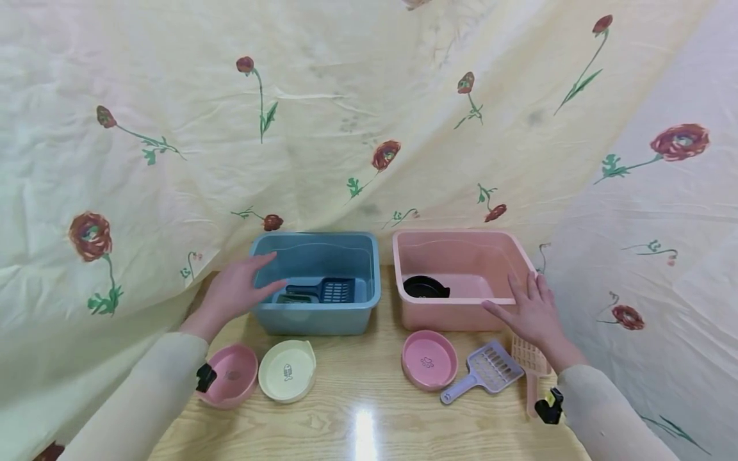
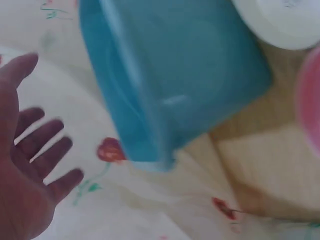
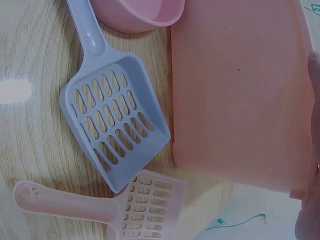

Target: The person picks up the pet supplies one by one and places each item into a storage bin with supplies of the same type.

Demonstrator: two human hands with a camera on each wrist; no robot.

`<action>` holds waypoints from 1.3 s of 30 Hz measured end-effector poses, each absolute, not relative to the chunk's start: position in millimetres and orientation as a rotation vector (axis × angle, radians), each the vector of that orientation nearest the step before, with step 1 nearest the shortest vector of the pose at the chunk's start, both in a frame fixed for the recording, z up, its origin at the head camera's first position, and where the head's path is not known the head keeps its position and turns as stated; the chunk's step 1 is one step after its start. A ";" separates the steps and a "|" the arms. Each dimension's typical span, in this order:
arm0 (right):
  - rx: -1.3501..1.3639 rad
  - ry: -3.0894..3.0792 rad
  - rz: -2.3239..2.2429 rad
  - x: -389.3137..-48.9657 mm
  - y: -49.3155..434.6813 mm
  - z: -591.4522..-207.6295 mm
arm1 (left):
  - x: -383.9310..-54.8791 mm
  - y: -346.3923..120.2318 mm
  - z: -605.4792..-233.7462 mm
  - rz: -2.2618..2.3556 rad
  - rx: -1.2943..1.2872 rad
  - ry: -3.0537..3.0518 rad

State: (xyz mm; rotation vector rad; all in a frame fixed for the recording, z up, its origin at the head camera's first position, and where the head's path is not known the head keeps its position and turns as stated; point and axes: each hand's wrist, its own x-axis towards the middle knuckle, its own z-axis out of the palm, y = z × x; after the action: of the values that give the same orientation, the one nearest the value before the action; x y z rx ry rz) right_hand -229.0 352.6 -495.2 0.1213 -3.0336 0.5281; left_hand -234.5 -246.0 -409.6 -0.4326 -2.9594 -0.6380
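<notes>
My left hand point(image 1: 233, 288) is at the left end of a blue litter tray point(image 1: 317, 321), fingers extended and apart. In the left wrist view that hand point(image 2: 27, 175) holds nothing. Inside the blue tray lie a dark blue litter scoop point(image 1: 337, 290) and a greenish item point(image 1: 295, 298), partly hidden by the front rim. At the right front corner of a pink litter tray point(image 1: 444, 315), my right hand point(image 1: 533, 317) is spread over the rim; whether it touches is unclear. A black dish point(image 1: 425, 288) sits inside the pink tray.
In front of the blue tray stand a pink bowl point(image 1: 233, 381) and a cream bowl point(image 1: 287, 371). Before the pink tray are another pink bowl point(image 1: 429, 360), a lilac scoop point(image 1: 494, 368) and a pale pink scoop point(image 1: 533, 360). Flowered cloth point(image 1: 323, 128) hangs behind and at both sides.
</notes>
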 end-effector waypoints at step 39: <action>0.084 -3.059 0.533 -225.8 351.8 -491.6 | -230.0 -254.5 -489.3 -0.494 -0.054 -3.018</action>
State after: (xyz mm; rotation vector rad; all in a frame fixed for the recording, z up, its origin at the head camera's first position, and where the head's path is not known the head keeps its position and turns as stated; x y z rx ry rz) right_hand -225.8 351.8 -491.6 0.0836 -3.0588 0.5334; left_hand -230.0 -254.5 -489.3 -0.0538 -3.0184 -0.4939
